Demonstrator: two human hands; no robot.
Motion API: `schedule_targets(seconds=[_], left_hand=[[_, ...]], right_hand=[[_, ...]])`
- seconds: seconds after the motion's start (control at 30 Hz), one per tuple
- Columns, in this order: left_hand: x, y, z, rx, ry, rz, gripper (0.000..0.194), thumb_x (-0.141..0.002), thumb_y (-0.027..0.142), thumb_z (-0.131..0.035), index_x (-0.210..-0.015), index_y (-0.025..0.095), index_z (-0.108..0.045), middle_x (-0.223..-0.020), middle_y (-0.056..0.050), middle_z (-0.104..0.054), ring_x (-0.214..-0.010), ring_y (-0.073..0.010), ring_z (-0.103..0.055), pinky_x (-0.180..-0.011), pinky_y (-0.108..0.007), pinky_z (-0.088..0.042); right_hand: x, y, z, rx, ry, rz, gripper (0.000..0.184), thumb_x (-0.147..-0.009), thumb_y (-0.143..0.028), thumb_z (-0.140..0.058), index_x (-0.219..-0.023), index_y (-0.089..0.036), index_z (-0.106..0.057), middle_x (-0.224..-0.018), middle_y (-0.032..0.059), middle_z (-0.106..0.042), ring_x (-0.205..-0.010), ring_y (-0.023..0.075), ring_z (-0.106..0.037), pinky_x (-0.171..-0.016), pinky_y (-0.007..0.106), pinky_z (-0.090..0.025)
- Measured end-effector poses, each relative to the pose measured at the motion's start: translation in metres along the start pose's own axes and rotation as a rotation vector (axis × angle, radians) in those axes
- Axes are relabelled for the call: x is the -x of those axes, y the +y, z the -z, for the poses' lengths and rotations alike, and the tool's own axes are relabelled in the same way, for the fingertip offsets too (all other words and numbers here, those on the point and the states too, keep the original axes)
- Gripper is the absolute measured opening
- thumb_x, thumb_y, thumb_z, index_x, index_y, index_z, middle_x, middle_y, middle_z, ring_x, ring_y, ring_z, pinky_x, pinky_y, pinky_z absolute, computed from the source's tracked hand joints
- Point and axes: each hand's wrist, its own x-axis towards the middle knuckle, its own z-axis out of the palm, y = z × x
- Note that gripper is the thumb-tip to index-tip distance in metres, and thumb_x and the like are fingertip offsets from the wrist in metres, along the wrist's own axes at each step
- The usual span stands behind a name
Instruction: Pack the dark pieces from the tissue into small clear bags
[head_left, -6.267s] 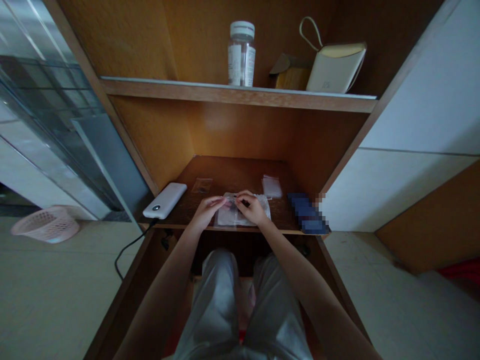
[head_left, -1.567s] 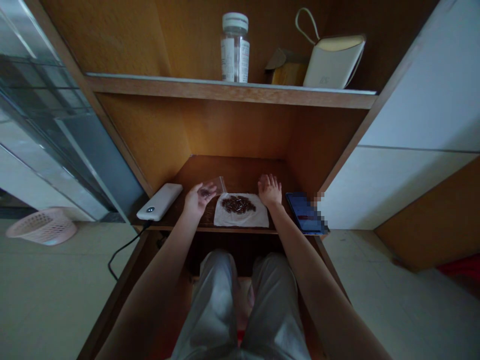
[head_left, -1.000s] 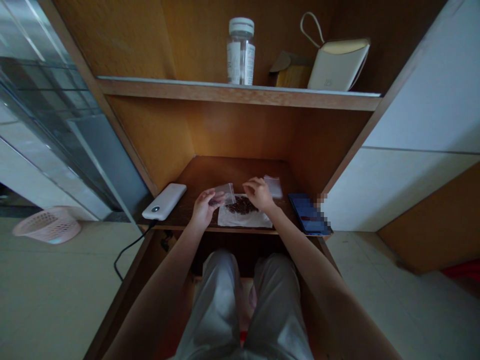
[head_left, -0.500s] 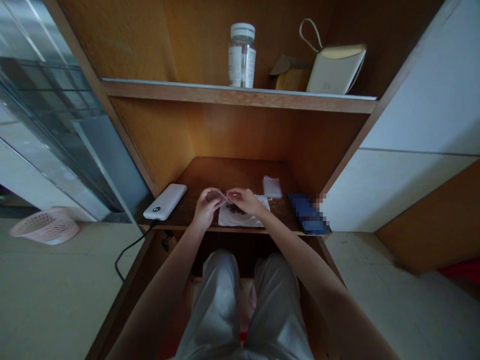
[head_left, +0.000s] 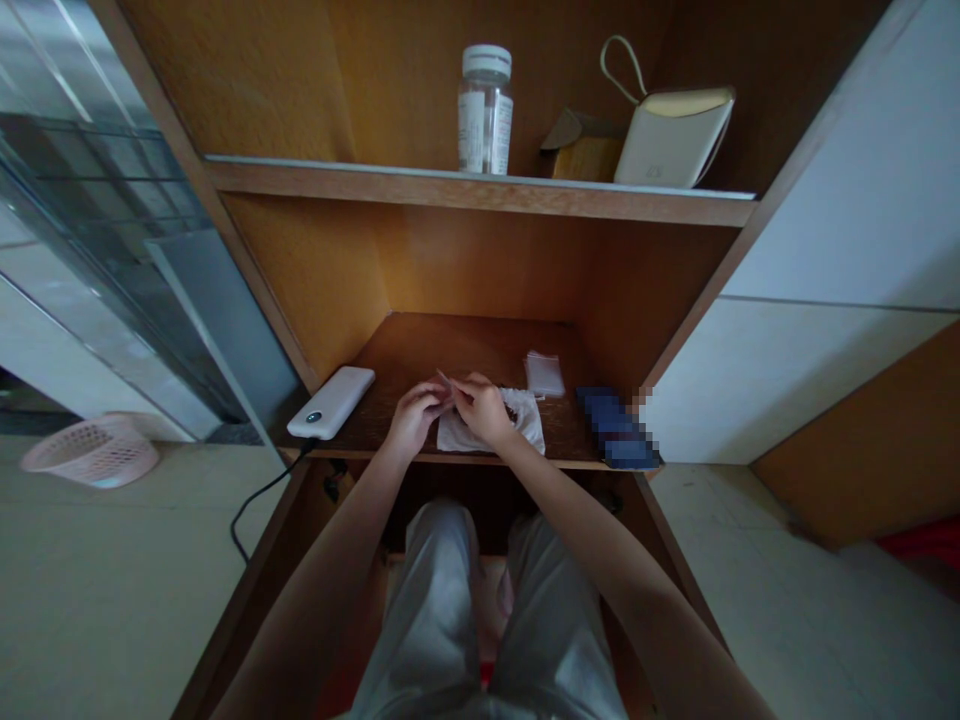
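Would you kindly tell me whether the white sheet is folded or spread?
Spread: the white sheet lies flat beneath the right hand, edges showing either side.

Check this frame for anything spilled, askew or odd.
One oddity: the phone at the front right has blocky, pixelated patches, so its edge is unclear. I see no spill: the visible dark pieces lie on the white sheet, partly blocked by the right hand.

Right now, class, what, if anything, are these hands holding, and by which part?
The left hand and right hand pinch a small plastic bag, apparently by an edge; which one cannot be told.
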Motion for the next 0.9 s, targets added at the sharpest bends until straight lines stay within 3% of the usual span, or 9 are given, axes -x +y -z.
schedule_targets(seconds=[0.2, 0.37, 0.57, 0.9], left_hand=[[-0.001, -0.001, -0.002, 0.002, 0.012, 0.063, 0.009, -0.063, 0.021, -0.069, -0.069, 0.015, -0.065, -0.095, -0.005, -0.063, -0.087, -0.0152, -0.058, -0.072, -0.026, -0.048], [-0.001, -0.004, -0.001, -0.053, -0.01, 0.05, 0.012, -0.064, 0.023, -0.071, -0.071, 0.016, -0.064, -0.086, -0.004, -0.063, -0.082, -0.0153, -0.059, -0.071, -0.026, -0.048], [-0.002, -0.005, 0.0, -0.07, 0.008, 0.031, 0.014, -0.063, 0.024, -0.072, -0.068, 0.016, -0.062, -0.083, -0.003, -0.062, -0.08, -0.015, -0.06, -0.071, -0.027, -0.048], [0.003, -0.004, -0.005, -0.12, 0.003, -0.01, 0.016, -0.061, 0.025, -0.074, -0.063, 0.014, -0.063, -0.088, -0.005, -0.062, -0.086, -0.0171, -0.059, -0.08, -0.034, -0.049]], right_hand=[[0.002, -0.002, -0.004, 0.026, -0.053, 0.047, 0.022, -0.087, -0.018, -0.047, -0.087, -0.016, -0.069, -0.081, 0.0053, -0.058, -0.076, 0.0134, -0.055, -0.071, 0.025, -0.043], [0.002, -0.003, 0.0, 0.012, -0.057, 0.036, 0.022, -0.085, -0.019, -0.049, -0.098, -0.018, -0.067, -0.085, 0.0044, -0.059, -0.08, 0.0129, -0.056, -0.073, 0.024, -0.043], [-0.003, -0.004, 0.004, 0.068, -0.125, 0.022, 0.019, -0.084, -0.021, -0.053, -0.095, -0.019, -0.068, -0.084, 0.0044, -0.062, -0.078, 0.0134, -0.057, -0.073, 0.024, -0.043], [-0.012, -0.005, 0.011, 0.177, -0.162, -0.143, 0.019, -0.083, -0.017, -0.05, -0.08, -0.018, -0.069, -0.079, 0.0048, -0.07, -0.07, 0.0143, -0.062, -0.066, 0.024, -0.043]])
